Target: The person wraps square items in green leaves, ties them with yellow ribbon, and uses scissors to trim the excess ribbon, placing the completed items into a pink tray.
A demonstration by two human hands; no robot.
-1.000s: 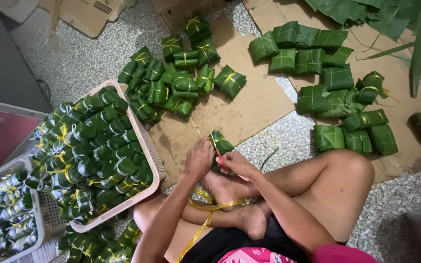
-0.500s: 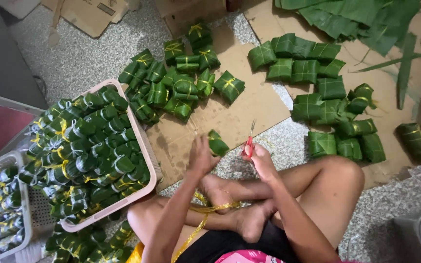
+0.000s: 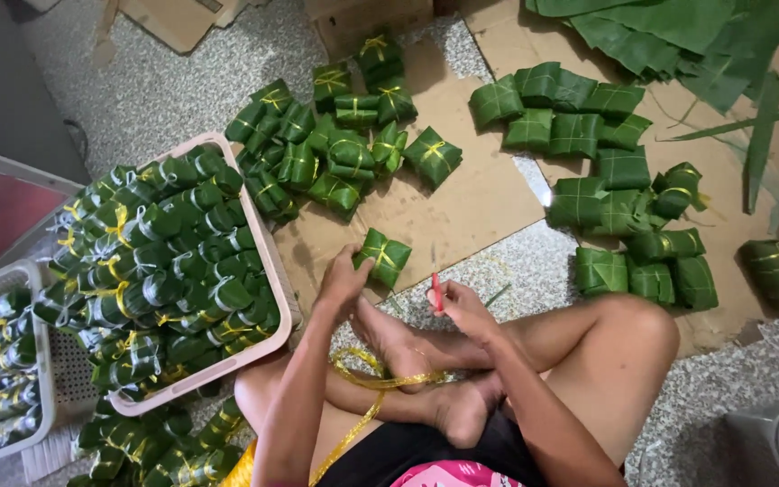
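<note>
I sit cross-legged on the floor. My left hand (image 3: 343,278) rests beside a small green leaf-wrapped parcel tied with yellow ribbon (image 3: 383,256), fingertips touching its near edge on the cardboard (image 3: 462,207). My right hand (image 3: 462,304) grips a thin red-handled tool (image 3: 437,290), blade pointing up, just right of that parcel. A length of yellow ribbon (image 3: 380,381) trails over my feet and lap.
A pink-rimmed basket (image 3: 268,261) heaped with tied parcels stands at left, a white basket (image 3: 42,352) beside it. Loose piles of tied parcels (image 3: 335,135) and untied ones (image 3: 597,180) lie on cardboard ahead. Banana leaves (image 3: 678,36) lie at the far right.
The parcel went from between my hands down onto the cardboard. My right hand drew back to the right with the red tool, and my left hand settled beside the parcel.
</note>
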